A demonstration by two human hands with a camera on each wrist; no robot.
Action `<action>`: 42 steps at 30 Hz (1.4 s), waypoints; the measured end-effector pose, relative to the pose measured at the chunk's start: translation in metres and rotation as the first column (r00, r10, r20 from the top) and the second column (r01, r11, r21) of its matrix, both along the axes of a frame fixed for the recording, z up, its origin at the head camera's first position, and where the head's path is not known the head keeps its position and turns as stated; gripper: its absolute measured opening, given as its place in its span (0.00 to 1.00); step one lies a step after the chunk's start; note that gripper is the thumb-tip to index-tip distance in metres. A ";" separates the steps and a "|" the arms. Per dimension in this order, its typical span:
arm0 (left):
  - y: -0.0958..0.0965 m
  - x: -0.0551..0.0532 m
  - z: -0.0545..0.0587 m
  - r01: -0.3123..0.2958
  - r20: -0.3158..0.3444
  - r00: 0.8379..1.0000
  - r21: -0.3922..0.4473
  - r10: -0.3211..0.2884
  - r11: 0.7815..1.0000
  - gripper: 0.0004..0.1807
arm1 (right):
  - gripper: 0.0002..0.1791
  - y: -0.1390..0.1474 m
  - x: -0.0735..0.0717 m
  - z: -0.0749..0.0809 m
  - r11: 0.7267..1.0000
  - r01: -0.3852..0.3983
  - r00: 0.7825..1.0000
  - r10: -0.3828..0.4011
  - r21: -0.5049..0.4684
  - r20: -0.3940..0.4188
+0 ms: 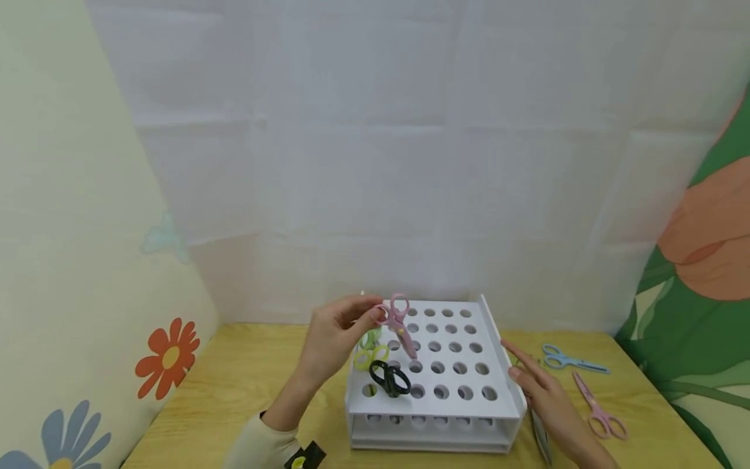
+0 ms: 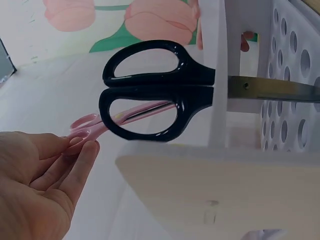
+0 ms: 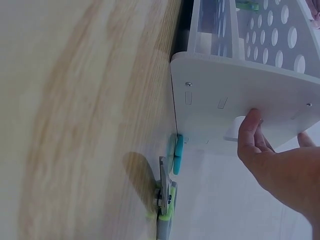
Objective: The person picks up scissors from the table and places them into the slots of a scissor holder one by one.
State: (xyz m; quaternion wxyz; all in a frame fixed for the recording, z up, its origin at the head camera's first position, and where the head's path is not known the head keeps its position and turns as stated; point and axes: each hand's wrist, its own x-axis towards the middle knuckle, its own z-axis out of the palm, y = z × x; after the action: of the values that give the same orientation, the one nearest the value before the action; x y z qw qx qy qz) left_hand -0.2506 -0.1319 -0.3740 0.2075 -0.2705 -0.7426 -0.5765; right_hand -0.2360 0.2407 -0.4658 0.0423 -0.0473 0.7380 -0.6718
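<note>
My left hand (image 1: 331,339) pinches a pair of pink scissors (image 1: 400,326) by a handle loop, holding it above the left part of a white perforated rack (image 1: 433,408). The blades point down toward the holes. Black-handled scissors (image 1: 389,379) stand in a hole near the front left; their metal blade (image 2: 270,89) shows below the top plate in the left wrist view. Behind them are yellow-green scissors (image 1: 363,359) and green scissors (image 1: 370,339). With extended fingers, my right hand (image 1: 547,400) touches the rack's right side panel (image 3: 225,90), near its oval cutout.
Right of the rack, blue scissors (image 1: 574,360) and another pair of pink scissors (image 1: 596,410) lie on the wooden table (image 1: 234,384). A metal-bladed tool (image 1: 540,438) lies partly under my right hand. Green-and-grey shears (image 3: 165,202) show in the right wrist view. White cloth (image 1: 375,163) hangs behind.
</note>
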 end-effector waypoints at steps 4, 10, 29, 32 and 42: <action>0.005 0.001 -0.002 0.019 -0.019 1.000 0.004 -0.018 1.000 0.11 | 0.31 -0.001 0.001 0.002 1.000 -0.006 1.000 0.006 0.008 -0.021; 0.011 0.000 -0.006 0.043 -0.039 0.998 -0.021 -0.044 0.999 0.10 | 0.31 -0.002 0.003 0.003 1.000 -0.008 0.999 0.009 0.005 -0.036; 0.010 0.006 -0.008 0.126 0.067 0.991 -0.260 -0.113 0.957 0.09 | 0.33 -0.006 0.003 0.005 1.000 -0.008 1.000 0.008 0.022 -0.012; 0.010 0.007 -0.009 0.098 0.037 0.995 -0.314 -0.091 0.945 0.08 | 0.33 -0.006 0.002 0.006 0.999 -0.018 0.999 0.019 0.033 -0.031; 0.021 0.009 -0.012 0.048 0.033 0.999 -0.391 -0.038 0.919 0.07 | 0.32 -0.005 0.005 0.007 0.998 -0.005 0.998 0.008 0.056 -0.054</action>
State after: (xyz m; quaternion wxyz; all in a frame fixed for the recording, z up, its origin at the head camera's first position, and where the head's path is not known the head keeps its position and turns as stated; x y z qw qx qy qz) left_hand -0.2416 -0.1106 -0.3859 0.1274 -0.3157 -0.8393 -0.4239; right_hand -0.2312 0.2361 -0.4587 0.0256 -0.0668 0.7571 -0.6494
